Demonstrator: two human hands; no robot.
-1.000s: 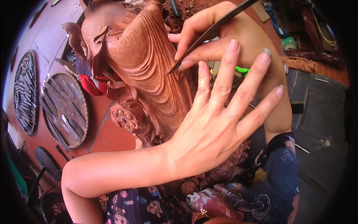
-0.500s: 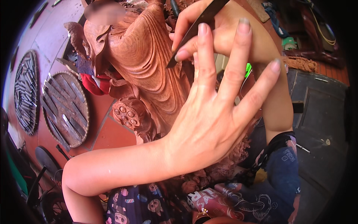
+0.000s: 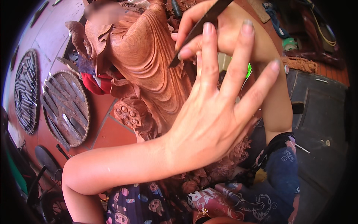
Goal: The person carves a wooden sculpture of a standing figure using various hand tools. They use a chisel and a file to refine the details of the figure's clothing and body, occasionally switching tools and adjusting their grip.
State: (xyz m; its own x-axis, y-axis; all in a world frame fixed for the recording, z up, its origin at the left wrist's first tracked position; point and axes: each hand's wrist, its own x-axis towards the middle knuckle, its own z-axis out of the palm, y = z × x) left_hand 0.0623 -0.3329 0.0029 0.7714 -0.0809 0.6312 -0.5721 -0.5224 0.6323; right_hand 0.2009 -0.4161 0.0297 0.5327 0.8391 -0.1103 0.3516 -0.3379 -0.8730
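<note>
Across the front of a reddish-brown carved wooden statue (image 3: 149, 63) with draped robe folds lies my left hand (image 3: 212, 112). Its fingers are spread and hold nothing I can see; the thumb is mostly hidden. Just beyond it, my right hand (image 3: 223, 30) grips a dark flat steel carving chisel (image 3: 199, 33). The chisel slants down to the left, and its tip is at the robe folds; whether it touches the wood I cannot tell. My left fingertips overlap the right hand in view. A carved lotus pod (image 3: 128, 114) stands out at the statue's lower left.
On the red tiles at left, a round woven tray (image 3: 88, 123) holds several flat chisels. Another round tray (image 3: 37, 97) beside it is full of slim tools. A red cloth (image 3: 95, 85) lies by the statue. At right is a dark panel (image 3: 320, 112).
My left fingers and the chisel tip have shifted slightly to the right. Both hands keep the same pose, and the right still grips the chisel.
</note>
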